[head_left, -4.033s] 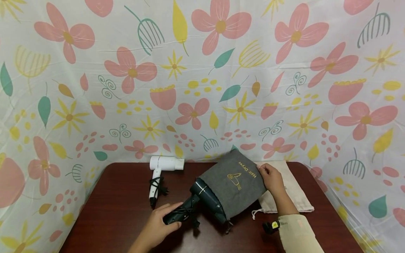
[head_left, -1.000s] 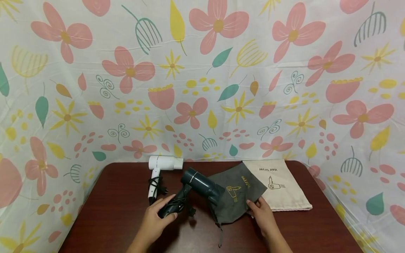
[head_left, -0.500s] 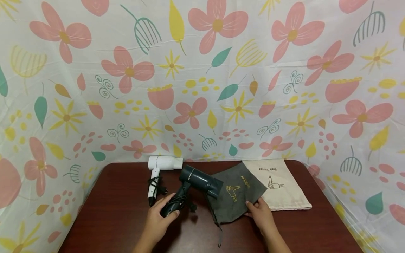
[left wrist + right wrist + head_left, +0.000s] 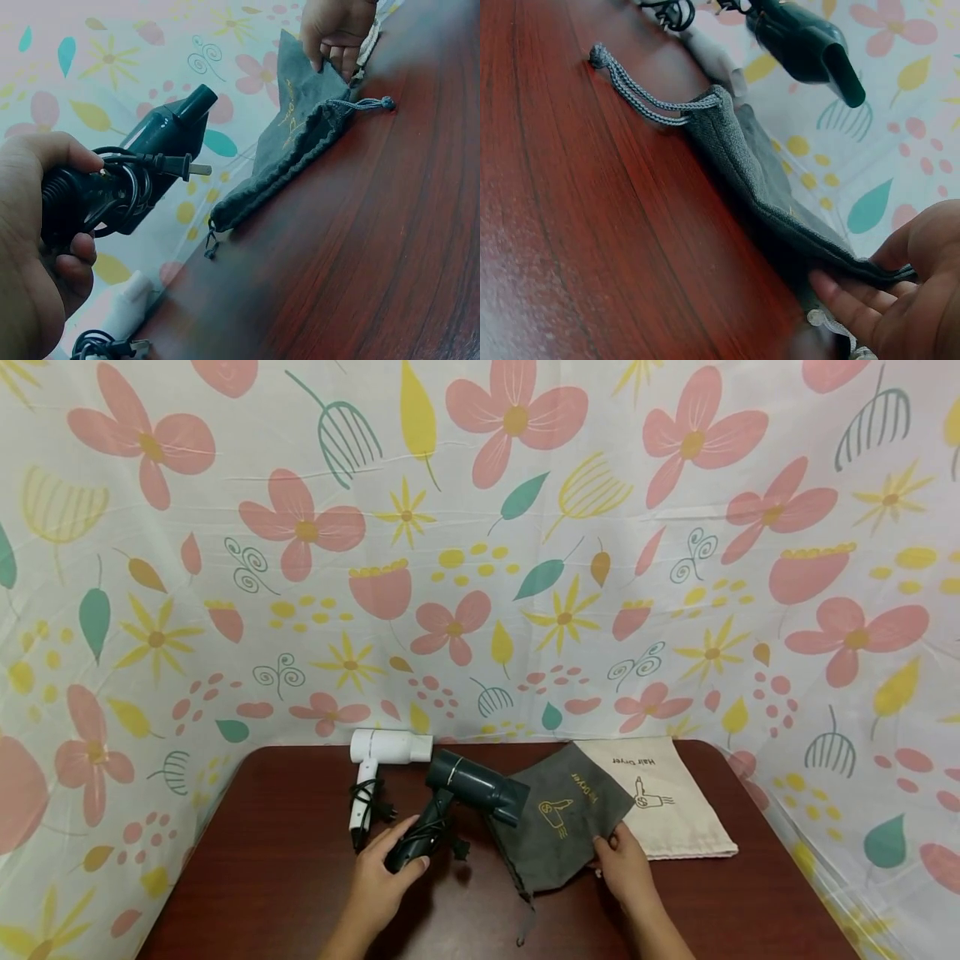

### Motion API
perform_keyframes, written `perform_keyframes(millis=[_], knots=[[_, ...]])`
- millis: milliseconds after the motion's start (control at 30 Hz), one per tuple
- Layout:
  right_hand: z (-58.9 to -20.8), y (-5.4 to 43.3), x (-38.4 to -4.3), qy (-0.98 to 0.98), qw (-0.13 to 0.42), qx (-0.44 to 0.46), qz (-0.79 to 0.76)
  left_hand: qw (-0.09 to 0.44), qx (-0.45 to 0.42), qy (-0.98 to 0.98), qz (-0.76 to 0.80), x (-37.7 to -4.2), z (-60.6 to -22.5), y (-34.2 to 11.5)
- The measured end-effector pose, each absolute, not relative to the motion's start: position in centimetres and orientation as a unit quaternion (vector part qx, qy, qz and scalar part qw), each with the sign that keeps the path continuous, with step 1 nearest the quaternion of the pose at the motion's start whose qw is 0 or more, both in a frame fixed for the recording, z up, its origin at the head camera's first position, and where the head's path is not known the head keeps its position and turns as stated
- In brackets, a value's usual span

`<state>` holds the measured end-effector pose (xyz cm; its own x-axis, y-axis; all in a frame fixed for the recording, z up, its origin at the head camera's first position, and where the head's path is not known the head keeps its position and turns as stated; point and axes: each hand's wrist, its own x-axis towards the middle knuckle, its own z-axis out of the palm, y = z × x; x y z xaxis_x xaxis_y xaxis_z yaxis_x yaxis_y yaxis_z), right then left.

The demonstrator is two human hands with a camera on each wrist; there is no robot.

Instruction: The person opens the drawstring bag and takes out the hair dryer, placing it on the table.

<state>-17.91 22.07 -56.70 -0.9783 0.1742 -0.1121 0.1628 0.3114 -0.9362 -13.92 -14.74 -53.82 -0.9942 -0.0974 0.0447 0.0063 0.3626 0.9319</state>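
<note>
My left hand (image 4: 382, 877) grips the handle of a dark green hair dryer (image 4: 476, 787), its black cord (image 4: 133, 184) wound round the handle and the plug hanging free. The dryer is raised, and its nozzle overlaps the left part of a grey drawstring pouch (image 4: 558, 852) in the head view. Along the near right edge of that pouch, my right hand (image 4: 626, 868) pinches the cloth between thumb and fingers. The left wrist view shows the pouch's gathered mouth (image 4: 300, 154) slightly parted, with a knotted cord at each end. Gold lettering and a dryer drawing mark its face.
A white hair dryer (image 4: 390, 746) with its cord wrapped round the handle lies at the back left of the brown table (image 4: 262, 860). Partly under the grey pouch, a cream pouch (image 4: 690, 818) lies flat at the back right. A flowered curtain (image 4: 480, 568) hangs behind.
Since four seconds ago the grey pouch has come down and turned, uncovering more cream pouch. My right hand moved from its far right edge to its near edge. The dryer moved back and left.
</note>
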Motion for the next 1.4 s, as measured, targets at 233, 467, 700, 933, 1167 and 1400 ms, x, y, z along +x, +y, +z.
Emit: perform_keyframes(millis=[233, 467, 700, 933, 1167, 1400], knots=[[-56.1, 22.3, -17.9, -0.829, 0.017, -0.111, 0.548, 0.054, 0.027, -0.822, -0.567, -14.0, -53.9, -14.1], [-55.2, 22.8, -18.1, -0.843, 0.039, -0.096, 0.528, 0.053, 0.034, -0.815, -0.576, -14.4, -54.2, -13.8], [-53.9, 23.3, -18.2, -0.854, 0.045, -0.075, 0.513, 0.048, 0.05, -0.818, -0.571, -14.9, -54.7, -13.6], [-52.8, 23.5, -18.3, -0.878, 0.046, -0.068, 0.471, 0.052, 0.047, -0.818, -0.571, -15.2, -55.2, -13.3], [-51.9, 23.8, -18.5, -0.886, 0.06, -0.065, 0.455, 0.053, 0.046, -0.819, -0.57, -15.8, -56.1, -12.9], [-51.0, 24.2, -18.4, -0.881, 0.053, -0.059, 0.465, 0.047, 0.048, -0.827, -0.559, -16.3, -56.7, -12.5]])
